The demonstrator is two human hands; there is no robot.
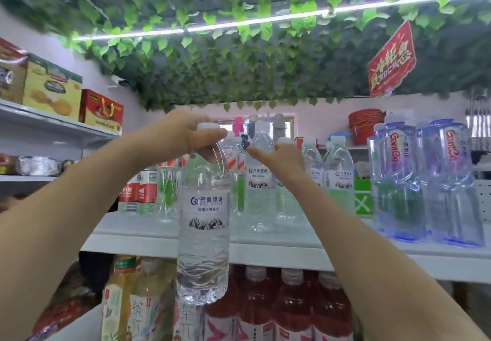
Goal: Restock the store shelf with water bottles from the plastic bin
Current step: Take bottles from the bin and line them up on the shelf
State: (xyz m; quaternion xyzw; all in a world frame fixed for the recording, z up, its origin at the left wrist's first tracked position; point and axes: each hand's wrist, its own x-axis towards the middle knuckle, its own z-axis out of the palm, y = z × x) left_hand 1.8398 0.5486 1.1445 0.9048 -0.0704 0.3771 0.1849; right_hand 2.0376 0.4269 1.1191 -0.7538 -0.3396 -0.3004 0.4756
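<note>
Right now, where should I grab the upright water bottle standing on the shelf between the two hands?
Grip the water bottle by its narrow neck, from above and the front: it stands upright and other bottles crowd its right side.

Two arms show, both bare along all that the view takes in; the left forearm (79, 197) is broad near the frame's edge and narrows evenly to the wrist; the right forearm (372, 247) tapers the same way to a slim wrist; the left hand (186, 133) and the right hand (285, 154) are bare as well, with rounded fingertips; the nails are too blurred to tell.
</note>
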